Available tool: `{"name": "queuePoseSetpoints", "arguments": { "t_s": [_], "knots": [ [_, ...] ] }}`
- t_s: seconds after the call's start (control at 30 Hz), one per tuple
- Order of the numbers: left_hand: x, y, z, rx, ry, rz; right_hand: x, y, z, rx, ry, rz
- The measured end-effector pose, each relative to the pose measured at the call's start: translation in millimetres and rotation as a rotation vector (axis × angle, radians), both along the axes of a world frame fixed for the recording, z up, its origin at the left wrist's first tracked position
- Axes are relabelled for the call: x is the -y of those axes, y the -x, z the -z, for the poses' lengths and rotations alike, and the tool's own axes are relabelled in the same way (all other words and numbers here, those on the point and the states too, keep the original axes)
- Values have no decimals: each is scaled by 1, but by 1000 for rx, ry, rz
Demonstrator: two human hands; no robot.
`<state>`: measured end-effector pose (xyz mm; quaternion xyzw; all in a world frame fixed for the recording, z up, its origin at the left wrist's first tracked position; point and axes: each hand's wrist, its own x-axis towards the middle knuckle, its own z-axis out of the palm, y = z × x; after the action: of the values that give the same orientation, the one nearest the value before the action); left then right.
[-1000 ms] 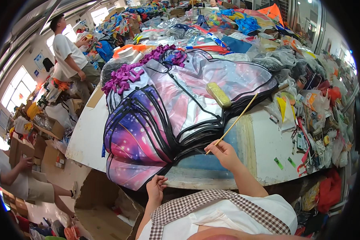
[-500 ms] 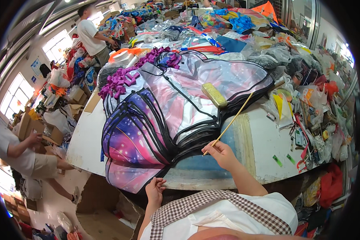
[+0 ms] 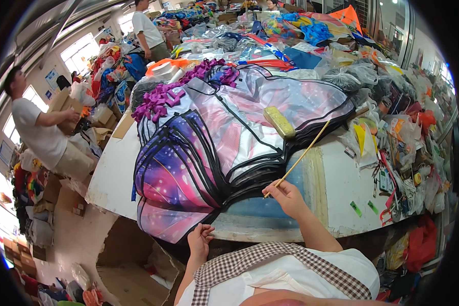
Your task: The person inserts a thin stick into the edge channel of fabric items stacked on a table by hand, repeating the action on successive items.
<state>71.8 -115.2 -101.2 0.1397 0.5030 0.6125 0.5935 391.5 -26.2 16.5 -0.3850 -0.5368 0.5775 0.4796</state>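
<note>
At the near edge of the table (image 3: 109, 178), my left hand (image 3: 200, 238) curls loosely, empty, beside the overhanging fabric stack (image 3: 176, 176), seemingly weighted by a yellowish block (image 3: 279, 122), while my right hand (image 3: 286, 196) pinches a stick (image 3: 303, 151) low, likely for reach.

The cloth (image 3: 234, 137) is pink, purple and white with black edges. It lies piled on the table (image 3: 341, 191), poking past its near edge. The stick (image 3: 305, 151) is thin, straight and tan, slanting over the table.

A co-worker (image 3: 38, 132) holds a cardboard box (image 3: 65, 103) at far left.
</note>
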Motion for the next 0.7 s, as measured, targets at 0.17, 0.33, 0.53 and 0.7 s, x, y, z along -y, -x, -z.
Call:
{"name": "queuePoseSetpoints", "arguments": {
  "t_s": [0.17,0.33,0.53,0.7],
  "knots": [
    [-2,-1,0,-10,0,16,2,0,-1,-9,8,21],
    [2,5,1,-12,-7,-2,0,8,-4,4,-1,14],
    [1,4,10,-45,52,-39,6,28,-29,99,-109,40],
    [2,-2,-7,-40,67,75,4,16,11,67,-97,29]
  ]
}}
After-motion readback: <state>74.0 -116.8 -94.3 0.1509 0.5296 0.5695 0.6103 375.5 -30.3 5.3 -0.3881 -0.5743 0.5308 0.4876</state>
